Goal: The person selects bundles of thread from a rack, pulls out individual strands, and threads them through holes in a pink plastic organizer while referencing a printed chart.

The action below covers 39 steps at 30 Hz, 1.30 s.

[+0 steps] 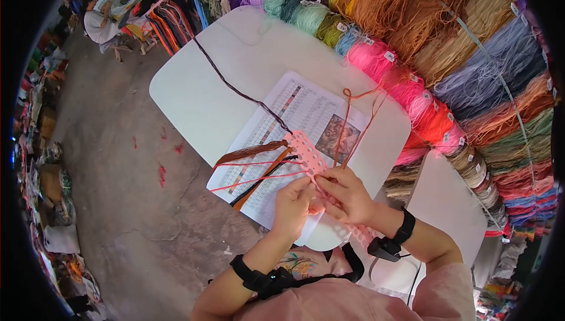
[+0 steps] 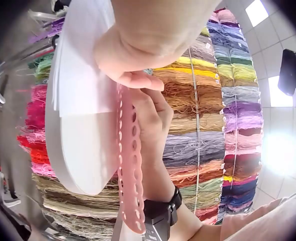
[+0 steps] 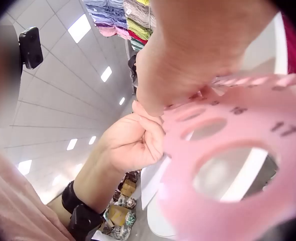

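A pink perforated thread organizer strip (image 1: 305,151) runs diagonally under both hands. My left hand (image 1: 292,208) pinches its edge with curled fingers. My right hand (image 1: 351,195) grips the strip right beside the left, and an orange-brown thread (image 1: 346,125) loops up from there. Tied through holes farther up are a dark purple thread (image 1: 235,90), a brown bundle (image 1: 250,152), and red, black and orange strands trailing left. Large holes and printed numbers such as 17 show on the strip (image 3: 283,165) in the right wrist view. Fingers partly hide the pinched spot.
A white table (image 1: 188,88) lies underneath, bearing a printed color chart (image 1: 273,109) with a picture. Skeins of colored thread (image 1: 376,65) hang on a rack along the table's far right side. Another white tabletop (image 1: 444,197) stands at right. Bare floor (image 1: 118,162) lies at left.
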Available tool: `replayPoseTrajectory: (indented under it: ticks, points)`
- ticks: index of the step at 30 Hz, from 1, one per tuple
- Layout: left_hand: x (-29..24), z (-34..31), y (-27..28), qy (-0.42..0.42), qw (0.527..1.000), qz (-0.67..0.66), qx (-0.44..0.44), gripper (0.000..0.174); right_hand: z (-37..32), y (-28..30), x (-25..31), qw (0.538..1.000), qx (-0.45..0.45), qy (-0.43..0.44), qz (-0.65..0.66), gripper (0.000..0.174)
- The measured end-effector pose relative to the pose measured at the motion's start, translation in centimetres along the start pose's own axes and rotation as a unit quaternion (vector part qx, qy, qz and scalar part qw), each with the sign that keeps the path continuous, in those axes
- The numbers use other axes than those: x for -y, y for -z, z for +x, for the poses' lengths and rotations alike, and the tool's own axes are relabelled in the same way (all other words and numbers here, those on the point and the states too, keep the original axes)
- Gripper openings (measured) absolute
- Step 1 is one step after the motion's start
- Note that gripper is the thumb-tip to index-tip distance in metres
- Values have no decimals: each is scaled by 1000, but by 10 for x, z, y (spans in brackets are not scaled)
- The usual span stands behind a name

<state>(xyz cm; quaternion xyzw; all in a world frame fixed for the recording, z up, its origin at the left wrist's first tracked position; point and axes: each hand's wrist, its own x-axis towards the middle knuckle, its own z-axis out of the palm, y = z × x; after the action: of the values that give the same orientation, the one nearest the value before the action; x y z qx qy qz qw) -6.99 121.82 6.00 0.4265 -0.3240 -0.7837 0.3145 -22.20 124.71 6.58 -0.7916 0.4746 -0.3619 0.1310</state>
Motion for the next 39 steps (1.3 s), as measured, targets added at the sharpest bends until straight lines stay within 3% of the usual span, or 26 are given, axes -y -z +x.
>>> replayPoseTrajectory:
  ticks: [10, 16, 19, 25, 29, 32, 34, 35, 36, 39]
  points:
    - [3, -2, -11, -45, 997, -11, -60, 15, -1, -6, -5, 992, -64, -32, 103, 39]
    - [-6, -13, 1, -103, 984, 119, -89, 14, -2, -8, 1, 977, -32, -125, 169, 41]
    - [-17, -23, 35, -75, 992, -82, -54, 14, -2, -13, 1, 982, -29, -109, 149, 40]
    - [-32, -40, 37, 36, 963, -263, 52, 18, -1, -19, -2, 991, -30, -72, 108, 33]
    - [-25, -39, 48, 131, 887, -426, 120, 19, -2, -19, -9, 991, -4, -75, 110, 29]
    - [-26, -29, 41, 135, 919, -325, 181, 20, -8, -22, -9, 968, -49, -115, 219, 32]
    - [-26, -18, 17, 121, 983, 4, 140, 20, -12, -26, -10, 949, -75, -133, 277, 35]
    - [-26, -15, 9, 107, 973, 171, 114, 21, -14, -27, -12, 947, -75, -136, 283, 36]
    - [-20, -14, 11, 114, 964, 206, 123, 29, -14, -28, -14, 944, -74, -138, 289, 37]
    - [-43, -39, 36, 13, 949, 312, 29, 17, 1, -19, -2, 996, -13, -67, 64, 41]
